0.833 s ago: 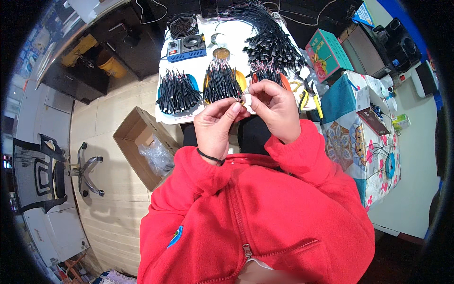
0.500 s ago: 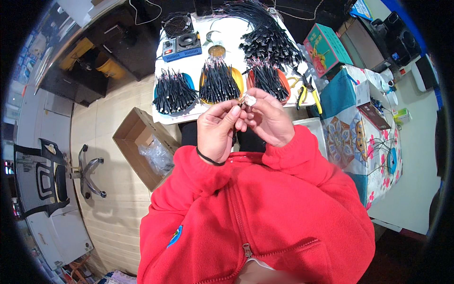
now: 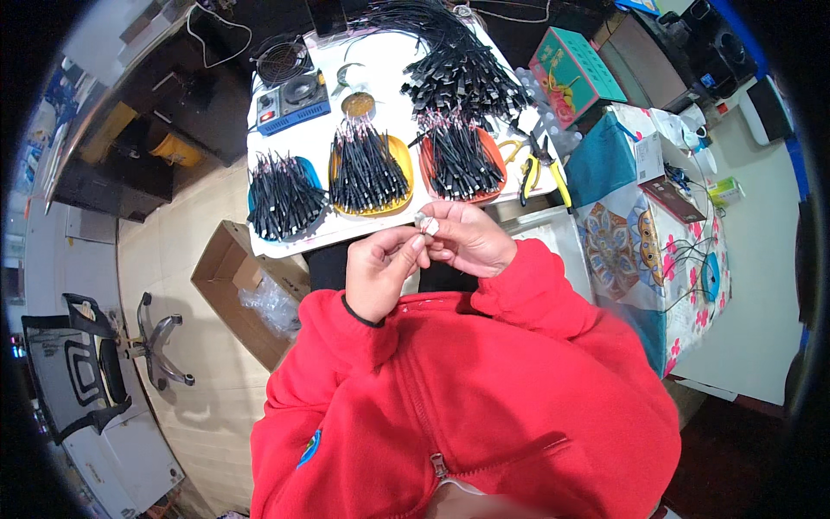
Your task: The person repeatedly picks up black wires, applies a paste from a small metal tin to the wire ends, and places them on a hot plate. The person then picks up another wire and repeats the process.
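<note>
Pinching a small white piece [image 3: 429,226] in right hand [image 3: 474,242], fingertips of left hand [image 3: 377,270] pressed together. On smooth white table [image 3: 315,144], thin black cables [image 3: 458,160]; by its near-left corner, cardboard box [image 3: 223,278].

Red fleece jacket [image 3: 501,372], full-length front zipper with a metal pull [image 3: 439,465], slanted seam [image 3: 545,447] across the right chest, small blue-green patch [image 3: 309,449] on the left. Sleeves [image 3: 540,290] same red, long, loose, plain, ending at the wrists. Left hand [image 3: 380,268] bare with thin black band [image 3: 361,317] at the wrist, right hand [image 3: 471,240] bare, dark trousers [image 3: 328,268] below.
</note>
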The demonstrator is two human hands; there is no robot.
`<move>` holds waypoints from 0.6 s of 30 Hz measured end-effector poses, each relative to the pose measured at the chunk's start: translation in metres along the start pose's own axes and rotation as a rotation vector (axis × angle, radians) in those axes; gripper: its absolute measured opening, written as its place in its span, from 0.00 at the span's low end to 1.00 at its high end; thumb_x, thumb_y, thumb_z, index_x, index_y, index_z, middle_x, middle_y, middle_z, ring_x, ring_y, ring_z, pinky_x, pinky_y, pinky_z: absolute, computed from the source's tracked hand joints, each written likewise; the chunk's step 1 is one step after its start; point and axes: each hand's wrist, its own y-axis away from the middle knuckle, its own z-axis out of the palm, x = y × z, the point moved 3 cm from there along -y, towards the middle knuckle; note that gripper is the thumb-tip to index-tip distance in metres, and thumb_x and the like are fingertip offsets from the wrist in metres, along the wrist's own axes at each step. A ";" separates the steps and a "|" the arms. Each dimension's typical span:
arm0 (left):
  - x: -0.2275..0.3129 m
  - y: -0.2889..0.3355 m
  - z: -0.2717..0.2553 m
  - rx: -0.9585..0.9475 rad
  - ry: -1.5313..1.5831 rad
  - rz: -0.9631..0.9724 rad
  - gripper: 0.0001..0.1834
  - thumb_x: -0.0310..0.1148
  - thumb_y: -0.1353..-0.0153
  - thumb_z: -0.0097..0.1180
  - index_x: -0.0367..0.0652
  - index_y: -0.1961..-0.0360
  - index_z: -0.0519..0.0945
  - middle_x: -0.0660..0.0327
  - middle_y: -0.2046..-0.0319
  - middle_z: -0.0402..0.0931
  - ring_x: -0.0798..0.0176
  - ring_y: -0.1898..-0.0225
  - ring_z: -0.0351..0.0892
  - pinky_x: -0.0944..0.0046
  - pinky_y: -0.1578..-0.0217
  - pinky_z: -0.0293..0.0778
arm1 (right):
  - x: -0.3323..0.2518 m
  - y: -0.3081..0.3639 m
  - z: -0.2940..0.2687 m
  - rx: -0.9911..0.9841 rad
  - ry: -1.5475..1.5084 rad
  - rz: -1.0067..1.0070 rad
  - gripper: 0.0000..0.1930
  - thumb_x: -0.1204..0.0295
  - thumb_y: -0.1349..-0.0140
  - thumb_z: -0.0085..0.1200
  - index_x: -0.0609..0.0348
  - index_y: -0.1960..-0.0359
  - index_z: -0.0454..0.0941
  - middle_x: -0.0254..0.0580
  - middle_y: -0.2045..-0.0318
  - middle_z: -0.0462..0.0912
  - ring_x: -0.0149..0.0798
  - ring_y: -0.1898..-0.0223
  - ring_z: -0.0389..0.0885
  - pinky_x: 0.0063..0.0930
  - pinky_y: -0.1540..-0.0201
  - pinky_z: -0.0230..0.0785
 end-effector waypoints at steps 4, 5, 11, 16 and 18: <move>-0.007 -0.012 -0.004 0.046 0.077 0.055 0.09 0.26 0.34 0.51 0.31 0.58 0.79 0.64 0.75 0.75 0.77 0.76 0.69 0.78 0.75 0.63 | -0.038 -0.003 -0.037 0.304 0.596 -0.203 0.12 0.67 0.36 0.56 0.62 0.58 0.76 0.31 0.71 0.80 0.22 0.72 0.74 0.16 0.72 0.66; -0.008 -0.015 -0.006 0.058 0.121 0.055 0.09 0.26 0.34 0.51 0.31 0.58 0.79 0.64 0.76 0.75 0.77 0.77 0.68 0.78 0.76 0.63 | -0.053 -0.014 -0.045 0.443 0.788 -0.430 0.12 0.67 0.36 0.56 0.63 0.59 0.78 0.30 0.72 0.80 0.22 0.71 0.74 0.19 0.70 0.68; -0.014 -0.026 -0.012 0.129 0.168 0.031 0.10 0.27 0.33 0.51 0.31 0.57 0.79 0.64 0.76 0.74 0.78 0.78 0.65 0.77 0.77 0.60 | -0.090 -0.062 -0.076 0.890 1.789 -0.372 0.13 0.65 0.43 0.56 0.65 0.73 0.80 0.53 0.77 0.81 0.52 0.71 0.82 0.41 0.67 0.72; -0.015 -0.026 -0.020 0.143 0.177 0.050 0.10 0.27 0.33 0.51 0.31 0.56 0.78 0.64 0.76 0.74 0.78 0.78 0.64 0.77 0.78 0.59 | -0.080 -0.080 -0.070 1.051 1.953 -0.289 0.15 0.62 0.46 0.59 0.64 0.77 0.78 0.54 0.77 0.81 0.55 0.70 0.81 0.44 0.66 0.72; -0.016 -0.026 -0.023 0.140 0.205 0.040 0.10 0.27 0.33 0.51 0.31 0.56 0.78 0.64 0.76 0.74 0.78 0.79 0.63 0.77 0.78 0.59 | -0.080 -0.081 -0.072 1.057 1.898 -0.294 0.15 0.62 0.46 0.59 0.64 0.77 0.77 0.54 0.77 0.81 0.55 0.70 0.81 0.43 0.66 0.72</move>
